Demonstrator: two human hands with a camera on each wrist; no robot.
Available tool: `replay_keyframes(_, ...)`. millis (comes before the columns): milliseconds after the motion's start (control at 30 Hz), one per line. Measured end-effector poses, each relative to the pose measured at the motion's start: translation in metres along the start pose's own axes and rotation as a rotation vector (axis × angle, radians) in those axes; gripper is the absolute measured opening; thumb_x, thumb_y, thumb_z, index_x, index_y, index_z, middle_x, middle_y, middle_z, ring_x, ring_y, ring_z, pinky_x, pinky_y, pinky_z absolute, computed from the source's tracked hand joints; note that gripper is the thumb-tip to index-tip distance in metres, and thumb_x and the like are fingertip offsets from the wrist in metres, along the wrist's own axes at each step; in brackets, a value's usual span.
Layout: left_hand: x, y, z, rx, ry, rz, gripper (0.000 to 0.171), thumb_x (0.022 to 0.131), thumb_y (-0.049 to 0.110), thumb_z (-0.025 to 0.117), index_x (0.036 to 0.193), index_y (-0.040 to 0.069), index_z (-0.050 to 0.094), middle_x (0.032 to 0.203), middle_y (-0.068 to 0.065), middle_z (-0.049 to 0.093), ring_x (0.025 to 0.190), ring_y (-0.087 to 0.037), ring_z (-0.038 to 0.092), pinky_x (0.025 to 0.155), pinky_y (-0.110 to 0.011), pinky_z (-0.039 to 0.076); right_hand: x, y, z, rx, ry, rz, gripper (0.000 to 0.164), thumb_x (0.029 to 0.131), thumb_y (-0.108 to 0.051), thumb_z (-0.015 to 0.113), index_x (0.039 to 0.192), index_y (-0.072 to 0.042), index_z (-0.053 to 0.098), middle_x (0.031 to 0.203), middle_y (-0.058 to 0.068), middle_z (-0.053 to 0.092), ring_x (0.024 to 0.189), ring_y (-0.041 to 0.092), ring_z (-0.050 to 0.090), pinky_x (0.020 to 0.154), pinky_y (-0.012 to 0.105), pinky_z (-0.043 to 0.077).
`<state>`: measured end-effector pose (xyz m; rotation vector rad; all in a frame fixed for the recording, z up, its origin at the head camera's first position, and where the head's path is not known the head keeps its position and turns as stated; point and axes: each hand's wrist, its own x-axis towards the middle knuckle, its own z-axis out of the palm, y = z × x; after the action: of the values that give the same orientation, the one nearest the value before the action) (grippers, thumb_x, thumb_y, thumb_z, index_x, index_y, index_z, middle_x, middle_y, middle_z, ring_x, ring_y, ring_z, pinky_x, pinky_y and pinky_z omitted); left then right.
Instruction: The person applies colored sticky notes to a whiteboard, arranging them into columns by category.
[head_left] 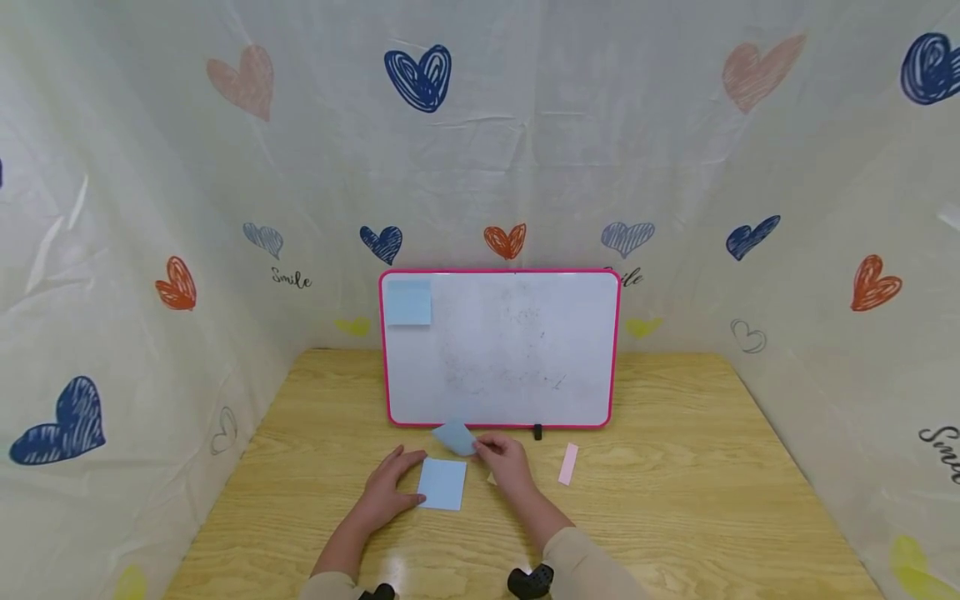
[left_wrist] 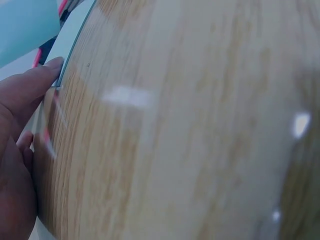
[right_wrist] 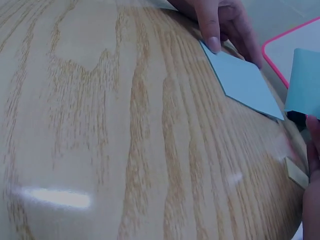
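Observation:
On the wooden table lies a pad of light-blue sticky notes (head_left: 441, 485), seen also in the right wrist view (right_wrist: 245, 85). My left hand (head_left: 390, 487) holds the pad at its left side, thumb at the near corner and fingers at the far one. In the left wrist view, the thumb (left_wrist: 37, 82) touches the pad's edge. Between thumb and fingertips, my right hand (head_left: 508, 467) pinches a single blue sticky note (head_left: 454, 437), raised and tilted beyond the pad. Another blue sticky note (head_left: 408, 302) is on the whiteboard (head_left: 510, 358), at its upper left.
The pink-framed whiteboard stands upright at the table's back, with a small black piece (head_left: 537, 432) at its lower edge. A pink strip (head_left: 568, 464) lies right of my right hand. A small yellowish piece (right_wrist: 296, 173) lies partly behind that hand. A heart-patterned curtain (head_left: 525, 167) surrounds the table.

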<state>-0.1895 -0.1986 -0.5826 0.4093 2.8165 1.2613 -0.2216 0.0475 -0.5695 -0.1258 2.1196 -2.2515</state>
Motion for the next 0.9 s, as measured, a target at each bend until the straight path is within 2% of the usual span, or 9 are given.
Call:
replay_keyframes(100, 0.001, -0.001, 0.001, 0.035, -0.002, 0.042, 0.064, 0.077, 0.013, 0.083, 0.135, 0.005, 0.057, 0.139, -0.013, 0.053, 0.139, -0.043, 0.027, 0.102, -0.068, 0.023, 0.005, 0.006, 0.000, -0.032, 0.013, -0.002, 0.015, 0.089, -0.002, 0.069, 0.099, 0.009, 0.071, 0.091, 0.008, 0.069, 0.080, 0.017, 0.064, 0.074, 0.036, 0.056)
replay_keyframes(200, 0.001, -0.002, 0.002, 0.081, -0.003, 0.085, 0.063, 0.077, 0.014, 0.082, 0.133, 0.001, 0.058, 0.137, -0.013, 0.054, 0.137, -0.044, 0.029, 0.100, -0.068, 0.026, 0.009, 0.009, 0.001, -0.046, 0.017, -0.003, 0.016, 0.088, -0.006, 0.072, 0.099, 0.005, 0.074, 0.088, 0.006, 0.069, 0.078, 0.014, 0.064, 0.074, 0.036, 0.056)
replay_keyframes(367, 0.001, -0.003, 0.002, 0.133, -0.026, 0.104, 0.063, 0.078, 0.017, 0.081, 0.134, 0.001, 0.057, 0.140, -0.012, 0.051, 0.138, -0.043, 0.028, 0.099, -0.069, 0.027, 0.014, -0.001, 0.004, -0.042, 0.015, -0.009, 0.017, 0.086, -0.009, 0.075, 0.099, 0.002, 0.075, 0.085, 0.003, 0.069, 0.076, 0.022, 0.066, 0.073, 0.038, 0.056)
replay_keyframes(500, 0.001, -0.004, 0.002, 0.155, -0.051, 0.093, 0.063, 0.081, 0.020, 0.079, 0.137, 0.003, 0.055, 0.144, -0.010, 0.048, 0.140, -0.041, 0.025, 0.099, -0.069, 0.026, 0.016, -0.020, 0.006, -0.001, 0.011, 0.005, 0.013, 0.086, -0.005, 0.074, 0.097, 0.003, 0.075, 0.085, 0.006, 0.070, 0.079, 0.039, 0.067, 0.074, 0.048, 0.056)
replay_keyframes(600, 0.001, -0.005, 0.003, 0.146, -0.049, 0.084, 0.063, 0.081, 0.022, 0.078, 0.138, 0.004, 0.055, 0.145, -0.010, 0.048, 0.140, -0.041, 0.025, 0.098, -0.071, 0.025, 0.014, -0.041, 0.009, 0.031, 0.001, 0.005, 0.012, 0.086, -0.002, 0.073, 0.094, 0.006, 0.073, 0.085, 0.008, 0.071, 0.082, 0.043, 0.067, 0.077, 0.054, 0.054)
replay_keyframes(767, 0.000, -0.006, 0.003, 0.147, -0.038, 0.077, 0.064, 0.081, 0.024, 0.079, 0.137, 0.005, 0.056, 0.144, -0.009, 0.048, 0.140, -0.041, 0.025, 0.098, -0.071, 0.025, 0.015, -0.068, 0.015, 0.099, -0.004, 0.023, 0.014, 0.085, 0.000, 0.073, 0.095, 0.010, 0.072, 0.087, 0.009, 0.071, 0.082, 0.033, 0.070, 0.082, 0.052, 0.053)
replay_keyframes(900, 0.001, -0.005, 0.003, 0.145, -0.045, 0.076, 0.064, 0.081, 0.026, 0.079, 0.137, 0.006, 0.056, 0.144, -0.008, 0.048, 0.140, -0.041, 0.025, 0.098, -0.070, 0.025, 0.019, -0.081, 0.019, 0.100, 0.004, -0.013, 0.015, 0.084, -0.001, 0.075, 0.095, 0.008, 0.073, 0.089, 0.009, 0.072, 0.081, 0.023, 0.070, 0.081, 0.048, 0.054)
